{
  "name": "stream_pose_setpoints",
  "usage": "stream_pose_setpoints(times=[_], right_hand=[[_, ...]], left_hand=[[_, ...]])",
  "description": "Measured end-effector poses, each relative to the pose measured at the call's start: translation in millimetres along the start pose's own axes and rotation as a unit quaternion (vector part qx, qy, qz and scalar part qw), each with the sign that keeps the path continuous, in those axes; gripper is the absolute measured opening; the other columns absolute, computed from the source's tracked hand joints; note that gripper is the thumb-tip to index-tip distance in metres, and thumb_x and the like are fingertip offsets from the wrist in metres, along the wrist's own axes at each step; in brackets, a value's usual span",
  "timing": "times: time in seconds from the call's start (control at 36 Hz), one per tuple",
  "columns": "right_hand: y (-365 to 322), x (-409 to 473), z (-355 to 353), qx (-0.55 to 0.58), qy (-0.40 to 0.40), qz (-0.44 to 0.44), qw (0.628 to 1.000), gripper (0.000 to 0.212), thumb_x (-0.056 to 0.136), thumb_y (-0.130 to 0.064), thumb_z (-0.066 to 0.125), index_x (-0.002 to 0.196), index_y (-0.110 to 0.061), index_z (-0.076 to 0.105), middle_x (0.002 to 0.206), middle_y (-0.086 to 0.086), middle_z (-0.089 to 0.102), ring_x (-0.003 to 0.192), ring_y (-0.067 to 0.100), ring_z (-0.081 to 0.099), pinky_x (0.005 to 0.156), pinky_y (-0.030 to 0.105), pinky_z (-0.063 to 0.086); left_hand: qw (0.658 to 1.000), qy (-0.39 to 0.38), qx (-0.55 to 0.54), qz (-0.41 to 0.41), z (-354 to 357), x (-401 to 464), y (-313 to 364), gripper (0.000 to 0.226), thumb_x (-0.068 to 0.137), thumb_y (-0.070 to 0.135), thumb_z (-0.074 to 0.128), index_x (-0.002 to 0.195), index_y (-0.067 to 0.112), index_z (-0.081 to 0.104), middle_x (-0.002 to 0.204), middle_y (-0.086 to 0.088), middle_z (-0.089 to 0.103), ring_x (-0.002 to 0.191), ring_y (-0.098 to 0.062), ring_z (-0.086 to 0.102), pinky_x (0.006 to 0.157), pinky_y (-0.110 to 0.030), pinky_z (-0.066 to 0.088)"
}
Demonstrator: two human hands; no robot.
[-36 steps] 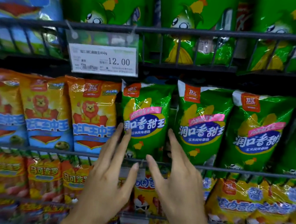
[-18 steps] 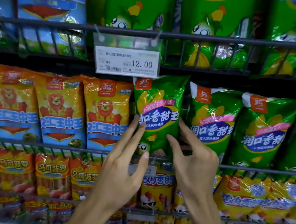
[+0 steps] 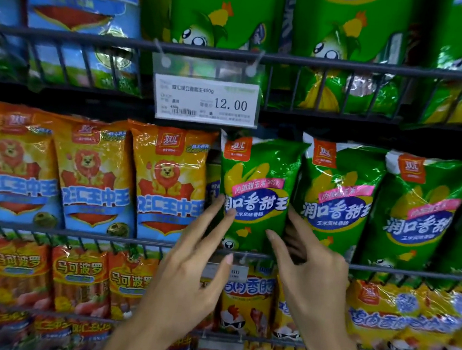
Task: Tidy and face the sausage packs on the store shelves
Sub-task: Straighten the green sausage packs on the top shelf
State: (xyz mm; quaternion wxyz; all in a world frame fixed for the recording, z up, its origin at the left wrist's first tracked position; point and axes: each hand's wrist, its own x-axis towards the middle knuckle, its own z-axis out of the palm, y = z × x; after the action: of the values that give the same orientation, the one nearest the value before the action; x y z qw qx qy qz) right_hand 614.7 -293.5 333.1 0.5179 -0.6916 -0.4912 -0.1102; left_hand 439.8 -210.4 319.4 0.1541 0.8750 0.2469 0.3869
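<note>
**On the middle shelf, two hands frame a green sausage pack**

At the middle wire shelf (image 3: 47, 231), the leftmost green pack (image 3: 256, 194) stands upright behind the front rail, directly under the price tag (image 3: 207, 101). Its left edge lies just beside an orange lion pack (image 3: 170, 182), with a narrow dark gap between them; its right edge touches the next green pack (image 3: 338, 203). The left hand (image 3: 195, 259) reaches up with straight, spread fingers, the fingertips (image 3: 230, 210) touching the pack's left edge. The right hand (image 3: 314, 266) has its fingers curled round the pack's right edge, slipping into the seam between the two green packs, thumb on the front face. Packs crowd every row tightly, so little room shows on either side.
</note>
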Motion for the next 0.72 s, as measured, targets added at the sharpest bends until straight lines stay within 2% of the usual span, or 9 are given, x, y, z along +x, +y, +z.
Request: stream_pose_setpoints(times=[0.06, 0.08, 0.14, 0.22, 0.31, 0.39, 0.47, 0.61, 0.72], right_hand=[[0.1, -0.9, -0.2, 0.000, -0.006, 0.001, 1.000, 0.060, 0.089, -0.048, 0.062, 0.145, -0.026, 0.056, 0.102, -0.004, 0.079, 0.086, 0.002, 0.071, 0.083, 0.027, 0.062], [0.0, -1.2, -0.5, 0.004, -0.006, 0.003, 1.000, 0.060, 0.089, -0.047, 0.064, 0.146, -0.028, 0.054, 0.105, -0.006, 0.077, 0.087, -0.002, 0.068, 0.085, 0.027, 0.062], [-0.6, -2.8, -0.4, 0.019, 0.012, -0.016, 1.000, 0.061, 0.090, -0.041, 0.069, 0.147, -0.030, 0.051, 0.120, -0.010, 0.072, 0.098, -0.006, 0.064, 0.092, 0.024, 0.059], [-4.5, -3.2, 2.8, 0.027, 0.080, -0.118, 0.989, 0.056, 0.097, -0.021, 0.073, 0.148, -0.017, 0.052, 0.150, -0.003, 0.055, 0.137, 0.008, 0.053, 0.113, 0.027, 0.045], [-12.0, 7.9, 9.4, 0.018, 0.055, -0.203, 0.978, 0.057, 0.100, -0.013, 0.064, 0.153, -0.010, 0.044, 0.161, 0.000, 0.041, 0.152, 0.018, 0.034, 0.123, 0.033, 0.032], [-15.7, 19.8, 18.0, -0.022, -0.008, -0.200, 0.979, 0.057, 0.104, -0.014, 0.058, 0.157, -0.009, 0.037, 0.166, 0.001, 0.031, 0.157, 0.017, 0.020, 0.126, 0.040, 0.026], [-12.2, 25.3, 22.7, -0.049, -0.032, -0.184, 0.981, 0.061, 0.104, -0.014, 0.059, 0.159, -0.012, 0.033, 0.169, -0.002, 0.025, 0.158, 0.014, 0.014, 0.125, 0.046, 0.027], [-14.2, 27.2, 25.4, -0.029, -0.022, -0.175, 0.984, 0.060, 0.105, -0.026, 0.055, 0.159, -0.013, 0.034, 0.168, -0.003, 0.027, 0.158, 0.013, 0.016, 0.126, 0.043, 0.025], [-18.9, 27.7, 26.8, -0.011, -0.021, -0.161, 0.987, 0.061, 0.103, -0.032, 0.056, 0.158, -0.012, 0.037, 0.168, -0.003, 0.028, 0.157, 0.012, 0.016, 0.127, 0.038, 0.020]], left_hand=[[1.000, 0.005, 0.018, 0.008, -1.2, 1.6, 0.3, 0.060, 0.105, 0.051, 0.045, 0.161, 0.047, 0.025, 0.170, 0.025, 0.007, 0.147, 0.020, 0.012, 0.112, -0.002, 0.018], [1.000, 0.016, 0.024, 0.012, -1.6, 3.1, 0.4, 0.059, 0.106, 0.049, 0.047, 0.161, 0.045, 0.027, 0.171, 0.021, 0.009, 0.148, 0.018, 0.012, 0.111, -0.004, 0.019], [0.997, 0.048, 0.043, 0.031, -2.3, 7.9, 0.2, 0.060, 0.106, 0.042, 0.053, 0.162, 0.036, 0.031, 0.172, 0.013, 0.012, 0.155, 0.005, 0.011, 0.119, -0.017, 0.020], [0.990, 0.068, 0.081, 0.090, -5.3, 21.8, 1.6, 0.064, 0.105, 0.036, 0.052, 0.163, 0.024, 0.030, 0.173, 0.005, 0.013, 0.161, -0.017, 0.010, 0.129, -0.026, 0.009], [0.985, 0.054, 0.110, 0.122, -3.8, 38.8, 3.8, 0.067, 0.107, 0.035, 0.051, 0.165, 0.018, 0.023, 0.174, 0.002, 0.011, 0.161, -0.022, 0.008, 0.130, -0.036, 0.013], [0.982, 0.051, 0.138, 0.117, 0.8, 51.3, -0.6, 0.066, 0.110, 0.037, 0.045, 0.166, 0.016, 0.018, 0.175, 0.001, 0.008, 0.162, -0.021, 0.006, 0.130, -0.044, 0.013], [0.977, 0.060, 0.161, 0.123, 3.4, 57.6, -7.7, 0.064, 0.111, 0.037, 0.042, 0.166, 0.016, 0.017, 0.175, 0.001, 0.009, 0.161, -0.020, 0.007, 0.131, -0.042, 0.008], [0.968, 0.099, 0.188, 0.130, -3.0, 66.4, -13.4, 0.058, 0.108, 0.040, 0.046, 0.161, 0.021, 0.033, 0.171, 0.005, 0.022, 0.160, -0.017, 0.016, 0.128, -0.059, -0.002], [0.976, 0.088, 0.159, 0.119, -13.1, 71.4, -14.9, 0.062, 0.100, 0.041, 0.054, 0.158, 0.025, 0.038, 0.169, 0.008, 0.028, 0.160, -0.017, 0.015, 0.128, -0.057, 0.002]])
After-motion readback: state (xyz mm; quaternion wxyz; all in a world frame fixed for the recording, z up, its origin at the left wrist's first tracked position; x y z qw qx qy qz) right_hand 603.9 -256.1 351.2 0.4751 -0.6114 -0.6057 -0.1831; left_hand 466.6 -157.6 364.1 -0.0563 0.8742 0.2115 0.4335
